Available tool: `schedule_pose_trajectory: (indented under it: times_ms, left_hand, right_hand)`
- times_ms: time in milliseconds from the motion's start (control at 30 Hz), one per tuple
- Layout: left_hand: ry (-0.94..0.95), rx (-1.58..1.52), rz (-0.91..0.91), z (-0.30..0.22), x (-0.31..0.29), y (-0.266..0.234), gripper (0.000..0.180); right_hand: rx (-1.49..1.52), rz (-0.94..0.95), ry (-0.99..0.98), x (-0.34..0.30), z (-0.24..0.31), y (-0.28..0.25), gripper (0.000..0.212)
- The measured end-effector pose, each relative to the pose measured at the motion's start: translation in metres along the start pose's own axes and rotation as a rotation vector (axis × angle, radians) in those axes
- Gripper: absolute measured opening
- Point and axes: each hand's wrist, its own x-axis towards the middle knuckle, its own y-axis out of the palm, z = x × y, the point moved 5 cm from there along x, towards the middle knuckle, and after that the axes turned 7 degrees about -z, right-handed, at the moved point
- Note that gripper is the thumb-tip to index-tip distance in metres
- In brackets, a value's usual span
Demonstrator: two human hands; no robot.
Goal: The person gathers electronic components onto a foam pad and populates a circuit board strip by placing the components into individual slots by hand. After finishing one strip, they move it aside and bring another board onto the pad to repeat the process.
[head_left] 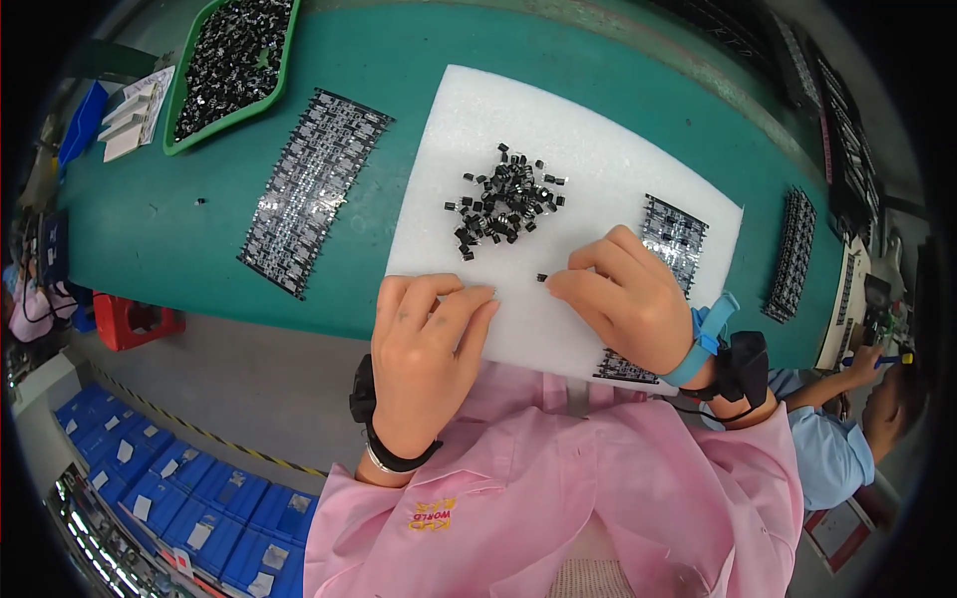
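Showing right at the fingertips of my right hand (628,299), above the white foam sheet (449,130), is one small black component (541,278); thumb and forefinger sit close, but I can't tell whether they're clamped on it. Over on the left, my left hand (429,339) has thumb and forefinger together at the tips. Just beyond both hands, here's the loose heap of black components (508,197). My right hand blocks part of the near circuit panel (678,237), and another panel (626,367) peeks out below my wrist. Further out on the green table (598,45), a long panel (317,194) lies left of the foam, with a heaped green tray (229,124) beyond; more panels (791,254) line up at right. Down off the table: red stool (135,321), blue bins (204,503), and a person in blue (835,463) to my right.
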Motion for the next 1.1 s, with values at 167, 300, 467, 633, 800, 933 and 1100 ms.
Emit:
schedule_pose_trajectory:
  times_ms: [167, 300, 467, 633, 800, 933, 1100]
  left_hand:
    - [0.0, 0.032, 0.002, 0.0, 0.002, -0.002, 0.021]
    - [-0.008, 0.05, 0.074, -0.001, 0.003, 0.001, 0.02]
    - [0.037, 0.064, 0.085, -0.005, 0.005, 0.005, 0.019]
    - [0.096, 0.106, 0.082, -0.016, 0.008, 0.005, 0.018]
    - [0.172, 0.054, 0.13, -0.038, 0.015, 0.022, 0.021]
    - [0.302, -0.011, 0.207, -0.068, 0.031, 0.044, 0.024]
    - [0.425, -0.054, 0.251, -0.097, 0.045, 0.066, 0.026]
  right_hand:
    - [0.068, -0.084, 0.084, 0.005, 0.002, -0.003, 0.021]
    - [0.07, -0.106, 0.116, 0.004, 0.003, 0.007, 0.021]
    - [0.053, -0.134, 0.115, -0.004, -0.001, 0.011, 0.021]
    - [0.08, -0.207, 0.146, -0.012, -0.001, -0.011, 0.021]
    - [-0.051, -0.307, 0.252, -0.048, -0.023, -0.059, 0.022]
    - [-0.123, -0.347, 0.337, -0.069, -0.045, -0.065, 0.021]
    - [-0.126, -0.372, 0.341, -0.076, -0.055, -0.064, 0.021]
